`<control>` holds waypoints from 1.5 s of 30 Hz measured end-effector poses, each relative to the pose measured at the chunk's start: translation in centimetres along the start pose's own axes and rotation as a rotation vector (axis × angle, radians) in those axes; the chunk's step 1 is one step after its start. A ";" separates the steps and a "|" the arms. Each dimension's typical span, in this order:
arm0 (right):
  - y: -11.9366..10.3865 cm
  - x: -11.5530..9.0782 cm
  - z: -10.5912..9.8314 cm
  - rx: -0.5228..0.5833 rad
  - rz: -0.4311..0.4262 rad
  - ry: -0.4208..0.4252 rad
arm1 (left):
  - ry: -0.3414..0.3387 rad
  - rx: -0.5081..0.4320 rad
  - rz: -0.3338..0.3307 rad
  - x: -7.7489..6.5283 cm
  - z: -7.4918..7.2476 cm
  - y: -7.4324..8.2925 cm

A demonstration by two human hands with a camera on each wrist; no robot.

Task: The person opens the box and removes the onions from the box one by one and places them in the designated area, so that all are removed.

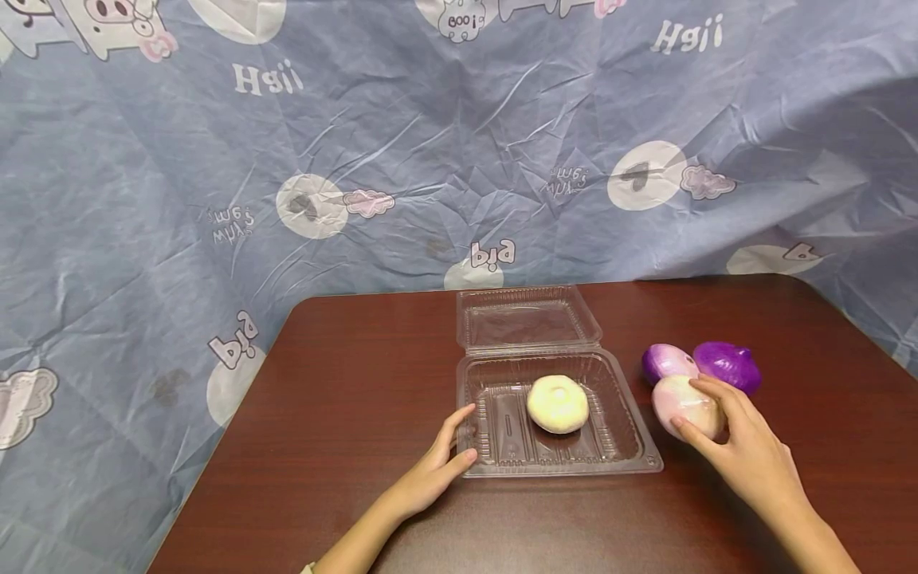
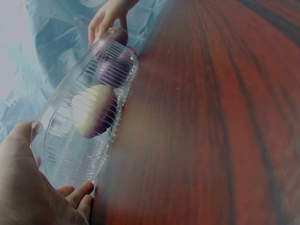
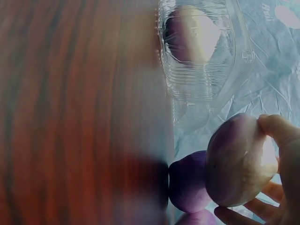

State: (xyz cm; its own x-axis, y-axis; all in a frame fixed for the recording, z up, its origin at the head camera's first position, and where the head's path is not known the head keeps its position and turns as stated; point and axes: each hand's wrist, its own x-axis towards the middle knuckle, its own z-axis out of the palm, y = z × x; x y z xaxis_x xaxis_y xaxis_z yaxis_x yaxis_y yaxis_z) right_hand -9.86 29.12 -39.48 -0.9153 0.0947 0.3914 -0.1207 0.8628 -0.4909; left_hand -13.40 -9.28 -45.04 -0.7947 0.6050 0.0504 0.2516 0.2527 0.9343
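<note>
My right hand (image 1: 760,454) grips a glossy purple-and-white onion (image 1: 681,406), thumb on its near side and fingers over the far side. In the right wrist view, this onion (image 3: 241,161) is in front of a dark purple one. My left hand (image 1: 433,470) touches the left edge of a clear plastic clamshell box (image 1: 555,472), its fingers spread and fairly straight. Seen from the left wrist, that hand (image 2: 33,183) has fingertips at the rim and low on the wall. One onion (image 1: 558,405), pale on top and purple below, sits inside the box.
Two more onions lie behind the right hand: one purple and white (image 1: 663,363), one deep purple with a pointed tip (image 1: 727,365). The box lid (image 1: 531,319) is folded back on the dark wooden table (image 1: 344,383). A blue printed cloth (image 1: 430,143) hangs behind.
</note>
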 end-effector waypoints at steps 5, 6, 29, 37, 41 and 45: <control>0.5 0.1 0.0 -0.021 0.019 -0.051 | 0.002 -0.005 0.005 -0.2 0.0 0.2; 0.6 0.1 0.0 -0.025 0.021 -0.061 | 0.003 -0.005 0.005 -0.2 0.0 0.2; 1.7 -0.1 0.5 -0.052 0.034 -0.156 | 0.004 -0.005 0.007 0.0 0.2 0.2; 1.7 -0.1 0.9 -0.030 -0.016 -0.123 | -0.001 -0.004 0.013 -0.1 0.1 0.3; 1.6 -0.2 0.9 -0.036 -0.014 -0.121 | -0.002 0.004 0.011 -0.1 0.0 0.3; 1.4 -0.1 0.8 -0.048 -0.010 -0.112 | 0.006 0.006 0.012 -0.1 0.1 0.3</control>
State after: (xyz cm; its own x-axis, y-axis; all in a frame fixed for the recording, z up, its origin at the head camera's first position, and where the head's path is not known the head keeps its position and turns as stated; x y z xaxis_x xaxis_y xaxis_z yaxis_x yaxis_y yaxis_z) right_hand -10.23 29.92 -40.86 -0.9517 0.0319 0.3053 -0.1143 0.8863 -0.4489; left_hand -13.20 -9.23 -44.81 -0.7952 0.6030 0.0635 0.2639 0.2500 0.9316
